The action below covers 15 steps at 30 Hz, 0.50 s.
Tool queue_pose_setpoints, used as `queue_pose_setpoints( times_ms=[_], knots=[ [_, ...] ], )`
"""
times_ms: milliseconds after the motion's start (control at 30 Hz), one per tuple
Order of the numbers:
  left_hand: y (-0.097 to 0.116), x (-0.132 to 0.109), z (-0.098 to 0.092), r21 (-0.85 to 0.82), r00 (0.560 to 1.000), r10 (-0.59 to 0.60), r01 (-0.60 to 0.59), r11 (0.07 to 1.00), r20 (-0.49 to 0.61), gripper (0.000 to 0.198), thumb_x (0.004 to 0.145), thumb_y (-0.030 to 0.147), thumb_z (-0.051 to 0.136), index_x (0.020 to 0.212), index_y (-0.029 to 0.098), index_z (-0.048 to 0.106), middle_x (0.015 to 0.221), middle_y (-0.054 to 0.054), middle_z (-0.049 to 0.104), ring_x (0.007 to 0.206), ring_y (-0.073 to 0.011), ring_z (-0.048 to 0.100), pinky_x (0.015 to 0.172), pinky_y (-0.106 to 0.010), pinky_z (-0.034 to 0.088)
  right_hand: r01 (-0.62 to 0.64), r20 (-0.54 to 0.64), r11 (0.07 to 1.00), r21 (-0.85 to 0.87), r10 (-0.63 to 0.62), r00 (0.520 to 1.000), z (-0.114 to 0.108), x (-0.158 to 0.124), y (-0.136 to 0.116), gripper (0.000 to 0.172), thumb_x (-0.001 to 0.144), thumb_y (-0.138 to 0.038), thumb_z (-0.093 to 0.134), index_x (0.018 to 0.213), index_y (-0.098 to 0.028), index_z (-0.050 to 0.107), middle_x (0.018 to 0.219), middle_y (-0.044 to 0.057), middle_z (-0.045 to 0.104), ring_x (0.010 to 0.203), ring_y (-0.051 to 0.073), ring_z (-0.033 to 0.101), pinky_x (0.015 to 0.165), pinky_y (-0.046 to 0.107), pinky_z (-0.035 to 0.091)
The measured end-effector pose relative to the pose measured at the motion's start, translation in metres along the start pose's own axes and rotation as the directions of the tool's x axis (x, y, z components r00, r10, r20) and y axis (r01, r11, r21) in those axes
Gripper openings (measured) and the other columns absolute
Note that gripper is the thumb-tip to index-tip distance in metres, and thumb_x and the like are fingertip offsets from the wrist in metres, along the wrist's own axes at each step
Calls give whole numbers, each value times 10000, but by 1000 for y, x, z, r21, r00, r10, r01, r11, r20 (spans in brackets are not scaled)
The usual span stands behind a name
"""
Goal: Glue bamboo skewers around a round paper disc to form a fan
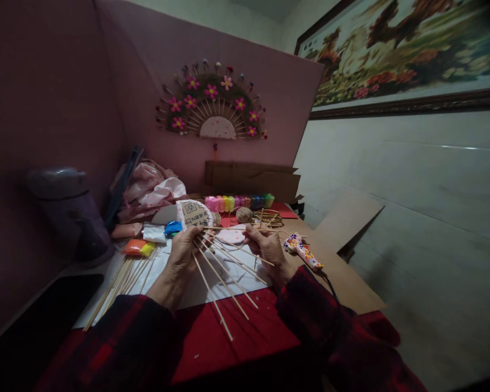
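Observation:
My left hand [182, 257] is closed on a half-round cardboard piece [196, 216] with printed characters and a pale fabric edge. Several thin wooden sticks [228, 292] fan out from that piece toward me and to the right. Away to the right, the fingers of my right hand [265, 249] pinch one stick of the fan, its base hidden behind my left thumb. Between my hands, a pale spotted fabric piece [231, 235] lies on the white paper [196, 294]. A flower-patterned glue gun [304, 251] rests just right of my right hand.
Loose sticks [118, 280] lie at left, beside bagged clay [136, 247]. Behind are a twine ball [244, 214], a row of coloured clay [239, 203] and crumpled pink fabric [153, 182]. A tumbler [71, 212] stands left. A decorated fan [212, 103] hangs on the pink board.

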<state>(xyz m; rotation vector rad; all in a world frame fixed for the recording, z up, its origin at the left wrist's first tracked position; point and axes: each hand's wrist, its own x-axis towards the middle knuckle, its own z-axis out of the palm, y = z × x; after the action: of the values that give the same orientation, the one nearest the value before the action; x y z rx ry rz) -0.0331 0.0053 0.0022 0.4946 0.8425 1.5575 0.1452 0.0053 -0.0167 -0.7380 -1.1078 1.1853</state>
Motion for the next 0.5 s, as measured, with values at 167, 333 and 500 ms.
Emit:
queue_pose_setpoints(
  times_ms=[167, 333, 500],
  knots=[
    [7, -3, 4, -49, 998, -58, 58, 997, -2, 107, 718, 37, 490, 733, 87, 582, 579, -56, 625, 448, -130, 582, 507, -281, 551, -20, 17, 999, 33, 20, 1000, -2, 0, -3, 252, 616, -326, 782, 696, -125, 653, 510, -26, 549, 386, 15, 281, 380, 185, 143],
    [14, -6, 6, -77, 995, -71, 66, 995, -67, 108, 722, 24, 489, 719, 95, 570, 572, -38, 612, 441, -123, 575, 474, -265, 534, -52, -8, 984, 172, 54, 999, -4, -1, -8, 251, 616, -266, 784, 806, -153, 665, 599, -26, 585, 436, 18, 360, 400, 152, 198],
    [14, -7, 5, -65, 996, -75, 71, 995, -45, 116, 731, 33, 483, 696, 108, 564, 569, -33, 613, 437, -132, 577, 471, -298, 541, 18, -33, 963, 267, -9, 999, -6, -1, -10, 254, 598, -233, 792, 820, -189, 674, 644, -20, 602, 474, 35, 382, 408, 154, 219]
  ],
)
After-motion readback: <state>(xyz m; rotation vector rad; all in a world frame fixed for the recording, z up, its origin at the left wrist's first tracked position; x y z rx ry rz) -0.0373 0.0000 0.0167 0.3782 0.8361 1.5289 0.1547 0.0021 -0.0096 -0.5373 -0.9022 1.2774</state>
